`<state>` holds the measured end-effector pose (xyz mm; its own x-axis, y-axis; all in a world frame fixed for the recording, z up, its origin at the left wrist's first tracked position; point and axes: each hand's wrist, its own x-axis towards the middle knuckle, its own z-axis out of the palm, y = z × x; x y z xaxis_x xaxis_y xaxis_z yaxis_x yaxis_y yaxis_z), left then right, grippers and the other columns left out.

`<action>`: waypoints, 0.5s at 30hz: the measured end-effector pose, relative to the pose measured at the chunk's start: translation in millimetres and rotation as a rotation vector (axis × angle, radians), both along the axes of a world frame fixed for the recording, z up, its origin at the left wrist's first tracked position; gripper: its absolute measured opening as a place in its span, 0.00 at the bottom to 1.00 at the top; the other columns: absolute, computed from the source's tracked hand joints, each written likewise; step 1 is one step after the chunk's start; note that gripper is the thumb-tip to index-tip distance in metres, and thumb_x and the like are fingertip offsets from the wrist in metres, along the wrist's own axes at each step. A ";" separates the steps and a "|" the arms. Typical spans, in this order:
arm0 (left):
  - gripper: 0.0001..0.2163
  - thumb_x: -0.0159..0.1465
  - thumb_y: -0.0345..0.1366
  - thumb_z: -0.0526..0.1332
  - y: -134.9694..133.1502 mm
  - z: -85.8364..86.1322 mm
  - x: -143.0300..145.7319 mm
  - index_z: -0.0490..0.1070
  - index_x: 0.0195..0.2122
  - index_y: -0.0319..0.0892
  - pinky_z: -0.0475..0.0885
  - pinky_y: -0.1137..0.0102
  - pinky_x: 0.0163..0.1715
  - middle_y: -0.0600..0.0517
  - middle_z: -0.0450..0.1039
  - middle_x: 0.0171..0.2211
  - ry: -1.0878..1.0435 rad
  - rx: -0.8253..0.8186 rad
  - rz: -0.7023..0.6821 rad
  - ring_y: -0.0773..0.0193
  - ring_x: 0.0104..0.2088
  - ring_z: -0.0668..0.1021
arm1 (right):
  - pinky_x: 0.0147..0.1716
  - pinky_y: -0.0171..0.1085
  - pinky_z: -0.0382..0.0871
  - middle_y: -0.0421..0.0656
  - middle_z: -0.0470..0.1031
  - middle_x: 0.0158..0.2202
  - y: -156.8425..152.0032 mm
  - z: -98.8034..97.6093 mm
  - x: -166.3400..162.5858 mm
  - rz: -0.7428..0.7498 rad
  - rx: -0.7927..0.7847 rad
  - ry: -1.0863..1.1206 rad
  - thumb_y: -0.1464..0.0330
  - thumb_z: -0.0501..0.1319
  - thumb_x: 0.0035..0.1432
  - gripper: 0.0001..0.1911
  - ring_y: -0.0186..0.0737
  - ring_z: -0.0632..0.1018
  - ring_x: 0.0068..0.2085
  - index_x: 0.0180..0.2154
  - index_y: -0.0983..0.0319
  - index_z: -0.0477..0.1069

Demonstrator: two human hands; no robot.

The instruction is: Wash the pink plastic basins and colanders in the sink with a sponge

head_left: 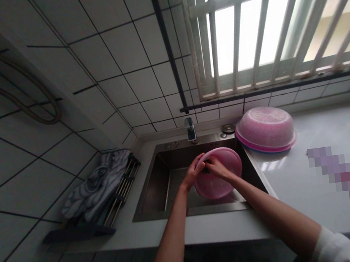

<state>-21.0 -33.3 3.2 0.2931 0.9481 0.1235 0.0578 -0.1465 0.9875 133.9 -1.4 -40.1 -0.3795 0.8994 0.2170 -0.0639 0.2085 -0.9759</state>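
A pink plastic basin (pixel 234 166) is tilted inside the steel sink (pixel 156 184), its opening turned towards me. My left hand (pixel 194 173) grips its left rim, thumb inside and fingers around the outer side. Inside the basin, my right hand (pixel 216 167) presses against the wall close to that same rim, fingers bent and held together. Something small and dark shows at its fingertips, too hidden to name. Behind the basin, the chrome faucet (pixel 190 130) stands at the sink's back edge; no water is visible from it.
An upturned pink colander (pixel 266 130) over a blue-edged rim sits right of the sink. A metal drain piece (pixel 228 128) lies behind. On the left, a striped grey cloth (pixel 98 183) covers a folding rack (pixel 122 192). A blurred-out patch marks the right counter (pixel 292 201).
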 end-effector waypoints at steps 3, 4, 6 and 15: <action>0.28 0.65 0.53 0.62 -1.0 0.9 0.0 0.69 0.62 0.44 0.59 0.54 0.66 0.43 0.68 0.64 0.006 0.013 -0.014 0.46 0.63 0.70 | 0.30 0.34 0.68 0.45 0.77 0.33 -0.8 -4.5 -2.0 0.089 -0.003 -0.021 0.61 0.60 0.61 0.13 0.39 0.75 0.32 0.39 0.65 0.74; 0.28 0.65 0.53 0.62 -1.4 1.4 -0.2 0.70 0.62 0.44 0.59 0.54 0.66 0.43 0.68 0.63 0.012 0.015 -0.016 0.47 0.63 0.70 | 0.30 0.34 0.67 0.45 0.76 0.32 -2.1 -6.2 -3.2 0.120 0.008 -0.032 0.60 0.59 0.61 0.14 0.38 0.74 0.31 0.38 0.65 0.74; 0.28 0.65 0.53 0.62 -2.1 2.1 -0.3 0.70 0.61 0.44 0.58 0.54 0.66 0.44 0.69 0.63 0.028 0.014 -0.016 0.47 0.62 0.70 | 0.30 0.34 0.66 0.44 0.76 0.31 -4.9 -8.5 -5.2 0.147 0.036 -0.054 0.59 0.59 0.62 0.14 0.37 0.73 0.31 0.36 0.65 0.74; 0.29 0.64 0.53 0.62 -0.2 0.1 0.5 0.69 0.62 0.43 0.57 0.55 0.67 0.43 0.69 0.63 0.028 0.000 -0.013 0.47 0.63 0.69 | 0.35 0.36 0.69 0.48 0.79 0.36 -6.9 -3.6 -4.4 0.044 0.126 -0.130 0.63 0.59 0.62 0.12 0.42 0.77 0.36 0.39 0.65 0.75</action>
<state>-20.5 -33.5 3.3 0.3088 0.9441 0.1150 0.0835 -0.1474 0.9855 129.5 -8.3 -43.7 -0.4506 0.8498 0.2734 0.0496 0.3296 -0.9428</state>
